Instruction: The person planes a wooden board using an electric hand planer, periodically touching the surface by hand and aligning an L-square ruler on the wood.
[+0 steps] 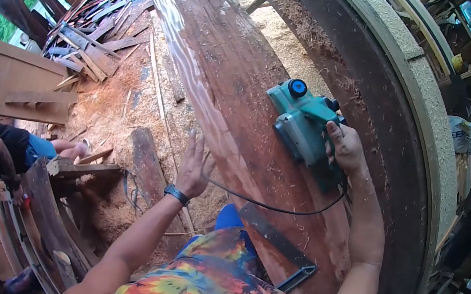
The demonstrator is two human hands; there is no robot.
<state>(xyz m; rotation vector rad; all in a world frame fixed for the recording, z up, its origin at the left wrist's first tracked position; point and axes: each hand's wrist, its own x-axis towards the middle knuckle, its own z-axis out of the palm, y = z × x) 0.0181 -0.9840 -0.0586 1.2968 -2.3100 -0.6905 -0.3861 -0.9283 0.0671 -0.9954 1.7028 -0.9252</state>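
Observation:
My right hand (345, 147) is wrapped round the rear handle of a green electric planer (303, 127), which rests on a wide reddish-brown plank (227, 74). A black power cord (275, 208) curves from the planer's back end across the plank toward my left hand. My left hand (193, 168), with a dark watch at the wrist, is held out flat beside the plank's left edge, its fingers stretched and nothing in it. Along that edge runs a paler, freshly planed strip (196, 81). Close to my body, a try square (279, 240) lies on the plank.
Another dark plank (382, 131) with shavings lies to the right. Scrap wood (91, 36) is heaped at the back left. Sawdust (100, 122) covers the ground. At the left, another person (3, 147) bends over several boards (40, 210).

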